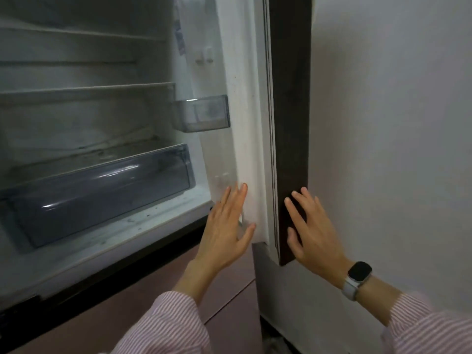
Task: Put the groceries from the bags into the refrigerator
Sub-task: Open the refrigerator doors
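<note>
**Refrigerator door held open; no groceries in view**

Both hands are spread flat with fingers apart, gripping nothing. The left hand (pixel 226 226) rests against the white inner lining of the open refrigerator door (pixel 245 123), near its lower corner. The right hand (pixel 310 228), a dark-faced smartwatch with a pale strap (pixel 357 277) on its wrist, presses the door's dark outer edge (pixel 291 98). The door stands just beside a plain pale wall (pixel 396 123).

Judgement: the door is rigid and swings on its hinge; flat pressure low on the edge should suffice.

Containers: the small clear plastic door bin (pixel 201 113) appears empty. The long smoky translucent crisper drawer (pixel 102 190) shows no contents. The white interior shelves (pixel 86 90) are bare. Bags and groceries lie outside this view.
</note>
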